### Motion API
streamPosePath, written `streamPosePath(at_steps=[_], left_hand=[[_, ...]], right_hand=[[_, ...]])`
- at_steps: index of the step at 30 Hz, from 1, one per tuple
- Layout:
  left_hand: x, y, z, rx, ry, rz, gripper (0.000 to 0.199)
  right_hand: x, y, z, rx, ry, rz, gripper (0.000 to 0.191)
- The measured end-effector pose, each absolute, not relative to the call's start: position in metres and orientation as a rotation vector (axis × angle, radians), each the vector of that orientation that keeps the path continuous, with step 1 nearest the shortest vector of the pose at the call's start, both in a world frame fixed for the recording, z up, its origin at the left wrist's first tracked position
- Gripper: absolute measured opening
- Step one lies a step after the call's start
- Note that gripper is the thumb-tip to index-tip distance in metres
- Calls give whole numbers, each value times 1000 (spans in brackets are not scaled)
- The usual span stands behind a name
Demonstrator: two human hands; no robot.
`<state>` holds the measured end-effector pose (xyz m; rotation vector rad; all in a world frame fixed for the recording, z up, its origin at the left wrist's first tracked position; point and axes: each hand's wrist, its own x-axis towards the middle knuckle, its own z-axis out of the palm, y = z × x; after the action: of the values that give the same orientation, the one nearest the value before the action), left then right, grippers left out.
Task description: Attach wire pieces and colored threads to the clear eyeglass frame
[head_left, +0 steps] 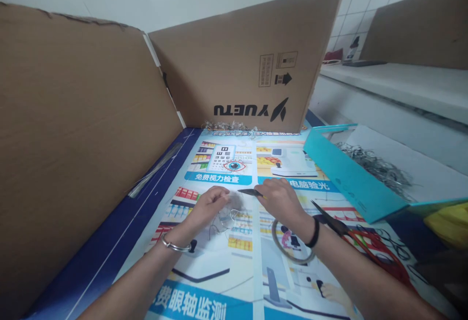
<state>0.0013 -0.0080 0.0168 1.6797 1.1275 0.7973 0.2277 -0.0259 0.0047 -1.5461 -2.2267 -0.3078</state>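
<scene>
My left hand (212, 203) is closed in a pinch, holding a bundle of thin wire (233, 216) whose loose loops hang below the fingers over the printed mat. My right hand (280, 198) is wrapped round needle-nose pliers (248, 192). Their dark tapered jaws point left towards the left fingertips, a short gap away. A bit of yellow shows at the grip, while most of the handles are hidden in my palm. Under my right wrist lies a grey ring, like a roll of tape (275, 243). Scissors with red handles (380, 256) rest beside my right forearm.
A turquoise box (351, 183) holding many cut wires (380, 166) stands at the right. Cardboard panels (234, 66) wall off the back and left. Wire scraps (230, 126) lie along the back panel, and flat strips (155, 169) at the left. Yellow material (449, 222) sits far right.
</scene>
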Motion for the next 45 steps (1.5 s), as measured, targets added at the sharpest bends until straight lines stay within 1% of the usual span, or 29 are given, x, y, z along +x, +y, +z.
streamPosePath(at_steps=[3, 7, 16, 21, 28, 32, 39, 45], left_hand=[[4, -11, 19, 1438, 1106, 833, 25], [5, -11, 15, 1360, 1025, 926, 26], [7, -17, 17, 1468, 1019, 916, 28], [7, -16, 12, 1566, 1039, 883, 23], [9, -10, 2, 1497, 1039, 869, 22], [8, -10, 1, 1468, 1020, 834, 18], [5, -13, 3, 1536, 1021, 776, 19], [5, -12, 5, 1556, 1047, 741, 22]], right_hand=[[229, -25, 3, -1502, -2157, -313, 8], [228, -25, 3, -1478, -2148, -306, 9], [224, -27, 2, -1442, -2123, -340, 10], [227, -27, 4, -1433, -2121, -361, 10], [229, -24, 11, -1630, -2120, -179, 14], [222, -28, 12, -1632, -2144, -95, 13], [214, -32, 10, -1644, -2151, -95, 10], [214, -33, 17, -1618, -2220, 142, 12]])
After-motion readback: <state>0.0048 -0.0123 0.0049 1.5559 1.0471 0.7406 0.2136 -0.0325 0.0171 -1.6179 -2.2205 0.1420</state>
